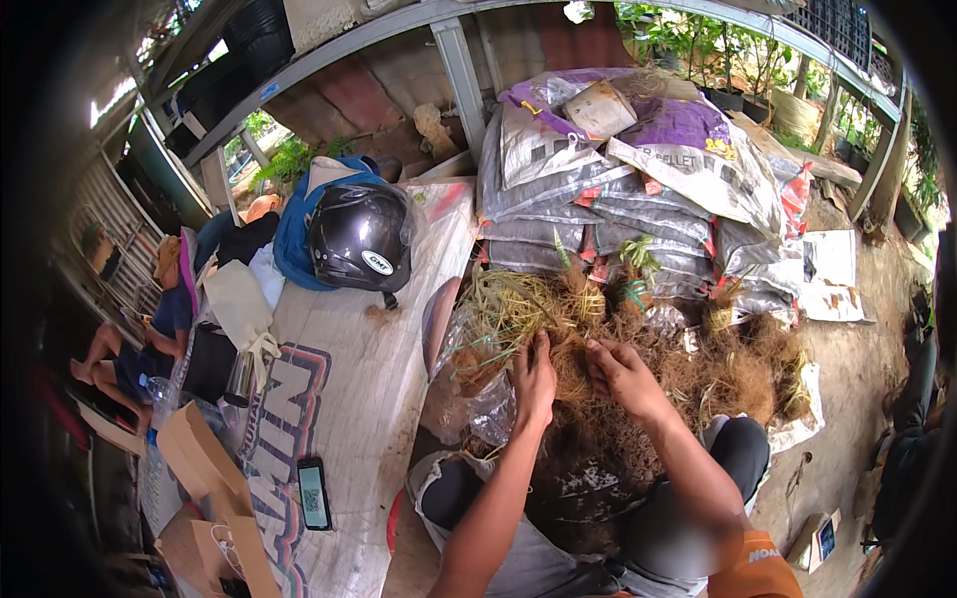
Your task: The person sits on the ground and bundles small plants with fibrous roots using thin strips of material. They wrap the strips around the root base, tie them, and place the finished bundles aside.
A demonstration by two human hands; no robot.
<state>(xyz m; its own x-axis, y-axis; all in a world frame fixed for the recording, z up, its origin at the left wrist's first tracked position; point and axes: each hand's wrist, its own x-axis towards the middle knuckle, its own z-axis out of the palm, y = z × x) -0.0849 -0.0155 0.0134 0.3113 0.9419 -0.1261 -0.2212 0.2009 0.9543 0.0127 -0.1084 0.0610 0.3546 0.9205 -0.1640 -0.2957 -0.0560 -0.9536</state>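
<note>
My left hand [536, 385] and my right hand [626, 381] face each other, pinching a clump of brown coconut-like fibre [572, 366] between them. The fingertips are partly buried in the strands. Just above my left hand lies a heap of yellow-green dry stalks [505, 295] with strands of green twine. Beyond the hands stand a plant bundle [585, 299] wrapped in fibre and stalks and a leafy plant [638, 254] in a fibre ball tied with green twine. Loose brown fibre [736, 385] spreads to the right. Crumbly dark material [613, 437] lies below my hands.
Stacked sacks [538, 228] rise behind the fibre. The covered platform [359, 418] at left carries a black helmet [360, 235], a smartphone [314, 493] and an opened cardboard box [205, 456]. A seated person [168, 321] is beyond it; another person's dark-clothed leg [921, 381] shows at right.
</note>
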